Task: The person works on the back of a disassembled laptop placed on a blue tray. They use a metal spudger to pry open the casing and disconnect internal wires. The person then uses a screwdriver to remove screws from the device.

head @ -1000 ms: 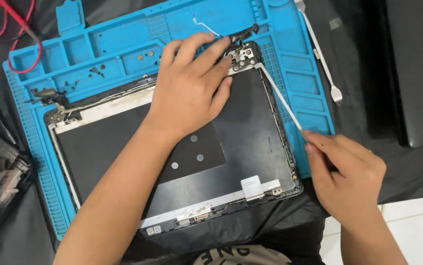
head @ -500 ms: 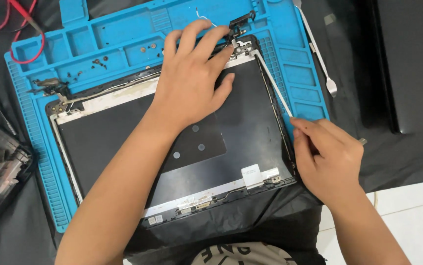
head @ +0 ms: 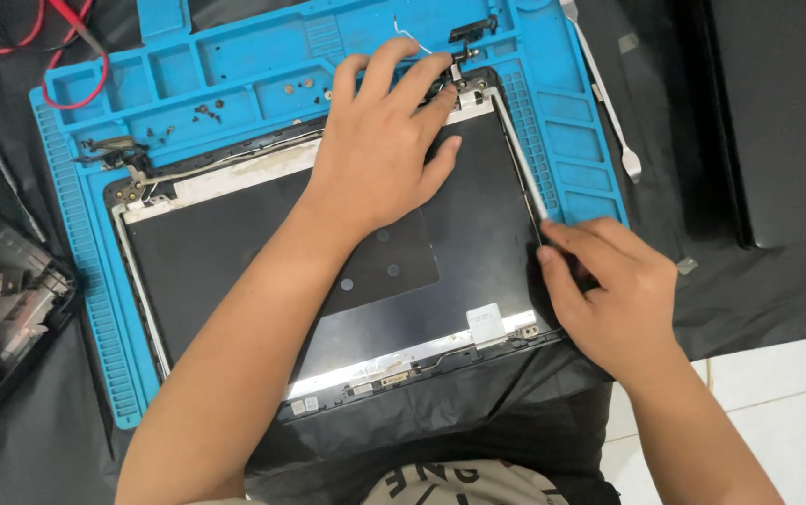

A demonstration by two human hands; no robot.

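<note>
Right hand [head: 613, 295] fingers pinch the white strip [head: 518, 154] running along the laptop lid's [head: 234, 271] three-o'clock edge, seemingly peeling it free; a steady pull toward twelve o'clock looks needed. Left hand [head: 384, 150] lies flat, fingers spread, pressing the lid's top corner. Blue repair mat [head: 94, 309] beneath, black cloth over the tabletop.

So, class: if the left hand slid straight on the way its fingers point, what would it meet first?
The left hand points up-right across the laptop lid; its fingertips already seem to reach the metal hinge at the corner. Beyond lies the blue mat.
</note>
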